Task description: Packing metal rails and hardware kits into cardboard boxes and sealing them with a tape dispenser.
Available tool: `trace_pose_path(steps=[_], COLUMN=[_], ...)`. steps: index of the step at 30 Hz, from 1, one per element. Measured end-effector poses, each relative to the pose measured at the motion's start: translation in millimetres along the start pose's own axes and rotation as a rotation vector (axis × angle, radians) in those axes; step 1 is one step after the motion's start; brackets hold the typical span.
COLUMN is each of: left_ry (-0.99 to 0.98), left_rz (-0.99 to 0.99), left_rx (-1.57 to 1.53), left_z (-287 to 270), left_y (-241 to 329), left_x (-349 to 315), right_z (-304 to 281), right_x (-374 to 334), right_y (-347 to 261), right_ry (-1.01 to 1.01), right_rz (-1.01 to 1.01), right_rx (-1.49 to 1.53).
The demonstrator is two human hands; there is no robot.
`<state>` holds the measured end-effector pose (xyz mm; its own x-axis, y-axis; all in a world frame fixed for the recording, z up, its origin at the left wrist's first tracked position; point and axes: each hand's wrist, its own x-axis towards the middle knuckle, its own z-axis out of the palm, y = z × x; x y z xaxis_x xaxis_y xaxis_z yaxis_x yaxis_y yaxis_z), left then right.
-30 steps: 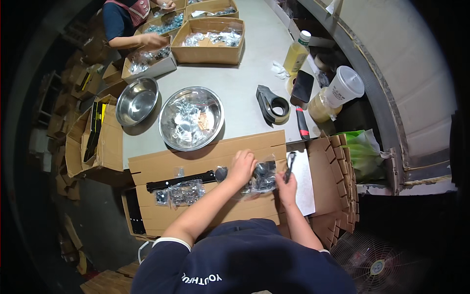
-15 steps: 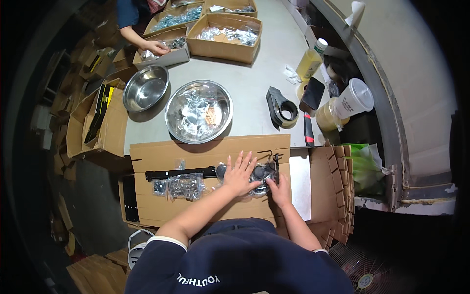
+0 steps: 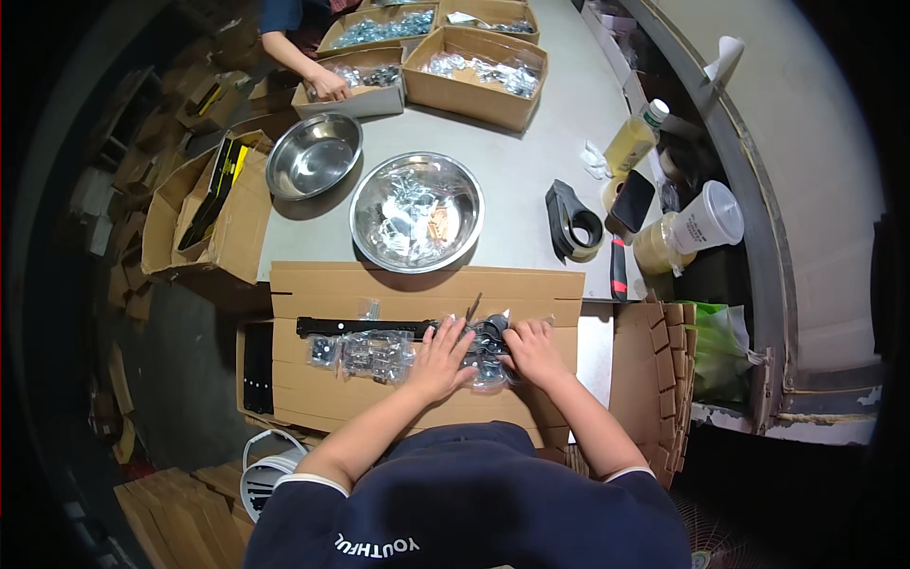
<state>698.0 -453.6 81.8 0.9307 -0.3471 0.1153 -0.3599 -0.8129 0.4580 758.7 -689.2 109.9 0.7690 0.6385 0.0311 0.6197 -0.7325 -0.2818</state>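
We see 1 clear, crinkly plastic bag of dark parts on flat brown cardboard, betw. our 2 hands. L hand lies flat at its 9 o'clock side, fingers spread; R hand is curled at 3 o'clock, some fingertips hidden, so can't tell if it's pinching. At 9: lumpy bagged fittings, 1 bag or 2 unclear. Betw. 9 & 10: 1 long black bar, R end hidden. Toward 11: 2 round, shiny steel bowls on the tabletop.
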Motion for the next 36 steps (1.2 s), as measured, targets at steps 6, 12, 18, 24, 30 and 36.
trace_pose_path(steps=[6,12,18,24,30,36], left_ry=[0.208,0.08,0.231,0.112,-0.427,-0.443], left_rz=[0.133,0.305,0.174,0.234,-0.022,-0.024], left_rx=[0.066,0.181,0.233,0.115,0.265,0.31], left_z=[12,10,8,-18,-81,-83], left_y=[0,-13,1,-17,-66,-86], left_x=[-4,14,-3,-93,-161,-161], right_z=[19,6,-6,7,51,26], right_x=[-18,-13,32,176,227,200], right_y=[17,15,10,-5,7,-7], right_ry=[0.082,0.054,0.251,0.089,-0.198,-0.025], right_rz=[-0.148,-0.238,0.087,0.784,0.981,0.727], right_rx=[-0.007,0.057,0.162,1.661,1.958,1.845])
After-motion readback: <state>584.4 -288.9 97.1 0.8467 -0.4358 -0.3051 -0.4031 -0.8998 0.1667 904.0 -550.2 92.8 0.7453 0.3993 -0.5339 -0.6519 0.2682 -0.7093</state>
